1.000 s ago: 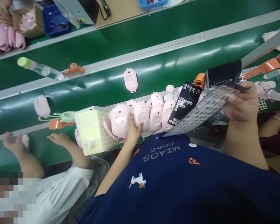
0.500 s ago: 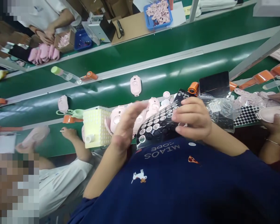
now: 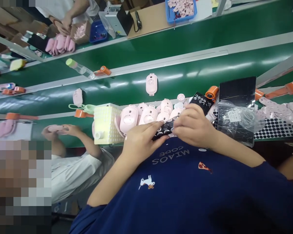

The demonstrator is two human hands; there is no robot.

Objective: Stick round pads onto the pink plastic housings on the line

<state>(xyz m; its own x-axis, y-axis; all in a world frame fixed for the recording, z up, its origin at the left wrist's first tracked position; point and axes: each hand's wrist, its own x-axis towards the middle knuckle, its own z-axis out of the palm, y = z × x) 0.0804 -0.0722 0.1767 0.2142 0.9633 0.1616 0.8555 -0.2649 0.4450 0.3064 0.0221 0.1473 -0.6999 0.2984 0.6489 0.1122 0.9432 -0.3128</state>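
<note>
A black sheet of round, clear-looking stickers (image 3: pixel 164 128) is bent between my two hands, close to my shirt. My left hand (image 3: pixel 142 139) grips its left part, thumb below and fingers on top. My right hand (image 3: pixel 192 126) is closed with its fingertips pinched at the sheet's middle; whether a single sticker is between them is hidden. The sheet's far end shows beyond my right knuckles. Just past my hands lie several pink oval plastic housings (image 3: pixel 128 119) and a small round pink disc (image 3: pixel 181 97).
A yellow dotted box (image 3: pixel 104 125) stands left of the housings. To the right are an orange handheld fan (image 3: pixel 212 93) and a black panel with a clear plastic bag (image 3: pixel 234 116). One pink housing (image 3: pixel 151 84) lies on the green belt (image 3: pixel 185 78). Co-workers' hands (image 3: pixel 72 130) are at the left.
My left hand, raised and spread before, has come down onto the sheet and gripped it. My right hand has closed tighter. The view has shifted; the left co-worker's hands now hold a pink part together.
</note>
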